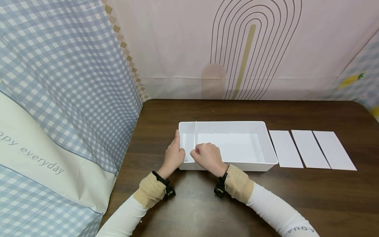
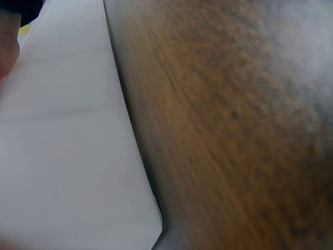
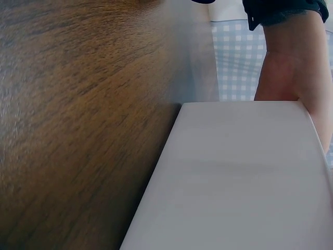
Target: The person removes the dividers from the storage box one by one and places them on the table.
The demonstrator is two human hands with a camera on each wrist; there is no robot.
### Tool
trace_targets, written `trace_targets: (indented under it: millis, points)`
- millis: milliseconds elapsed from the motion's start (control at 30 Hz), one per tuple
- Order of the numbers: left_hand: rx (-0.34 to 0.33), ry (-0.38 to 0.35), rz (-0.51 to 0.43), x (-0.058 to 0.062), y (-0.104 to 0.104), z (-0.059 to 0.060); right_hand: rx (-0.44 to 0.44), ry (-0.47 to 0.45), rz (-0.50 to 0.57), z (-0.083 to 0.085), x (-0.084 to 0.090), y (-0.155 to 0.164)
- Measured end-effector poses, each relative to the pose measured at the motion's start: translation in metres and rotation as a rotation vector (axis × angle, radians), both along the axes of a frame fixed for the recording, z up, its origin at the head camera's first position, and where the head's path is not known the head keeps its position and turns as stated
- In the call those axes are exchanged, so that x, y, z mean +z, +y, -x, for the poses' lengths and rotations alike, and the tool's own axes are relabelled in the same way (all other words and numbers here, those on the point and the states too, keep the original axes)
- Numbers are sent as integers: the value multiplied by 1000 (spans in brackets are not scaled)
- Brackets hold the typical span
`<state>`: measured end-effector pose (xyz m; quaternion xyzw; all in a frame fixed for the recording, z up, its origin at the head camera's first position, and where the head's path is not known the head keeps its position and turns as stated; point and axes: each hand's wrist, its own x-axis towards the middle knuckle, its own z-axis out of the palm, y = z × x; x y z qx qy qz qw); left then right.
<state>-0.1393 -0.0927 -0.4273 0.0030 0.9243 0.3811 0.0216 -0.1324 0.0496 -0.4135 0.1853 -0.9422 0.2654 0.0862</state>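
A white rectangular plastic box (image 1: 245,167) stands lengthwise on the table. Inside, near its left end, a thin white divider (image 1: 195,136) stands upright across it. My left hand (image 1: 174,154) rests along the left wall, its fingers straight and its thumb bent at the front left corner. With curled fingers and thumb, my right hand (image 1: 208,156) holds the divider's near end by the front rim; the fingertips are hidden. Both wrist views show the box's plain front wall (image 2: 67,156) close up, and the left hand (image 3: 286,73) appears beyond it in the right wrist view.
Three white flat panels (image 1: 286,149) lie in a row on the dark wooden table (image 1: 195,204), right of the box. Faint slot lines mark the box's far inner wall. A patterned cloth (image 1: 177,49) hangs behind, and blue checked fabric (image 1: 68,65) hangs at the left.
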Motion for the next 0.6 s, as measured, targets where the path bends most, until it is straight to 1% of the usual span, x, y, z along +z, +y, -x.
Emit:
trace_targets:
  millis: [333,600]
  points:
    - [0,-1,9,0,1,1,-8,34,12,0,0,0]
    - [7,-6,16,0,1,1,-4,21,29,0,2,1]
